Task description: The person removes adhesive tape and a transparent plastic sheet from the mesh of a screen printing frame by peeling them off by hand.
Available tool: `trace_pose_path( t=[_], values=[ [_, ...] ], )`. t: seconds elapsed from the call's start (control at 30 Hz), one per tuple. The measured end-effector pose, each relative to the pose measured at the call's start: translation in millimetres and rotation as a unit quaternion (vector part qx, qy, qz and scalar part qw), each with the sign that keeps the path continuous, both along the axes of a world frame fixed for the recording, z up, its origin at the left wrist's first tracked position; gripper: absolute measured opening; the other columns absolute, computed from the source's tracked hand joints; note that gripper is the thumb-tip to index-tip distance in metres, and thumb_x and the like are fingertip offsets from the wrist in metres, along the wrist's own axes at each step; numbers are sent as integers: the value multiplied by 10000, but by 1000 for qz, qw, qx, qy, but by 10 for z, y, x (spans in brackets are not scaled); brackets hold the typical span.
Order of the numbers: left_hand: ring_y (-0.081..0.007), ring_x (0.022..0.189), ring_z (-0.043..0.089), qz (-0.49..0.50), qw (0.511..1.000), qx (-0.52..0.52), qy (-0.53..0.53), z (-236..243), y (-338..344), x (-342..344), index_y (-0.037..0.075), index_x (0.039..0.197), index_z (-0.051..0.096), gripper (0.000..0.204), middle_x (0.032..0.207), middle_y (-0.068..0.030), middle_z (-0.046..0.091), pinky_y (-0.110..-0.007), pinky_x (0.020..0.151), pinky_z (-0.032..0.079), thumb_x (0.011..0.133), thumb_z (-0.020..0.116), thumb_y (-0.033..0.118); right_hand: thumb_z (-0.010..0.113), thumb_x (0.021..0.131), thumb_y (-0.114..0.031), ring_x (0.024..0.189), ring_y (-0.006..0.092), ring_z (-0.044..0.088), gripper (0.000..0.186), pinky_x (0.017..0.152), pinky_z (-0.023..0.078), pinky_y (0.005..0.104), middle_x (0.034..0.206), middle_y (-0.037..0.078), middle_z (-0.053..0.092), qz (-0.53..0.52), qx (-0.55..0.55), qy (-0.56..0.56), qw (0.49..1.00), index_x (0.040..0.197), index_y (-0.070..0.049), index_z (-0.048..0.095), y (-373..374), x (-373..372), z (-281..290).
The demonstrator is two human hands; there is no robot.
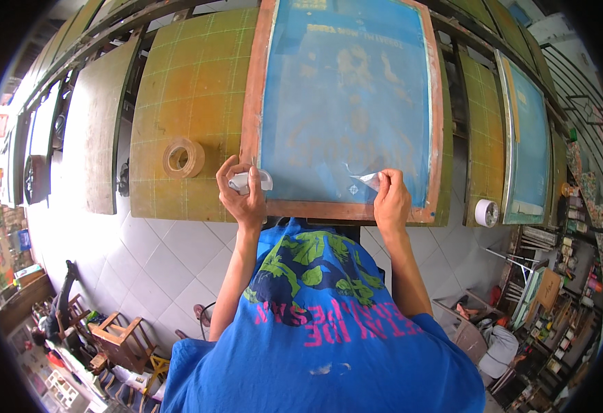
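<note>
Blue screen (346, 103) set flat on board (184, 89), centre. Left hand (248, 201) curled round whitish tape (238, 182), near left corner; right hand (393, 199) pinching clear film (367, 180), near right, not flattened. Any part stuck: can't tell.
</note>
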State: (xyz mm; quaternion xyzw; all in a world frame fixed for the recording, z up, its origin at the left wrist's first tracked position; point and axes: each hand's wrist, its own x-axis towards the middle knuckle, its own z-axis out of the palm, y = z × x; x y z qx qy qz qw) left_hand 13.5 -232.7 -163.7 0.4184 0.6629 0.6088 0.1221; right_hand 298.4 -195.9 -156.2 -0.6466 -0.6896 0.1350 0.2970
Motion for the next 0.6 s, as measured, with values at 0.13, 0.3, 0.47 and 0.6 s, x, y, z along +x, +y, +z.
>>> trace_pose_path(
  t=[0.13,0.3,0.47,0.6],
  values=[
    [-161,777,668,8,999,-8,-32,-13,-5,9,-34,1290,547,423,864,-90,715,-306,742,544,957,726,156,560,1068,-144,767,367,685,112,673,518,447,858,167,692,-13,-35,52,998,1067,-32,562,59,-41,37],
    [-168,773,671,10,1000,-10,3,-22,-2,-9,-34,1271,561,405,853,-97,716,-317,757,547,940,726,131,534,1081,-146,729,350,681,123,664,514,447,814,162,681,-29,-31,75,996,1073,-24,552,88,-69,38],
    [-166,758,672,5,1000,-4,-29,-85,-26,-23,-32,1264,571,395,831,-88,714,-313,745,545,937,726,127,518,1090,-155,664,281,665,155,590,511,414,807,127,675,-78,-5,74,994,1073,-5,553,191,80,-58],
    [-161,746,669,8,1000,-11,-21,-68,-3,-24,-28,1255,577,385,825,-80,713,-307,739,544,939,728,132,497,1103,-169,643,105,597,195,490,530,264,796,57,637,-162,-112,239,951,1056,12,553,266,124,165]
  ],
)
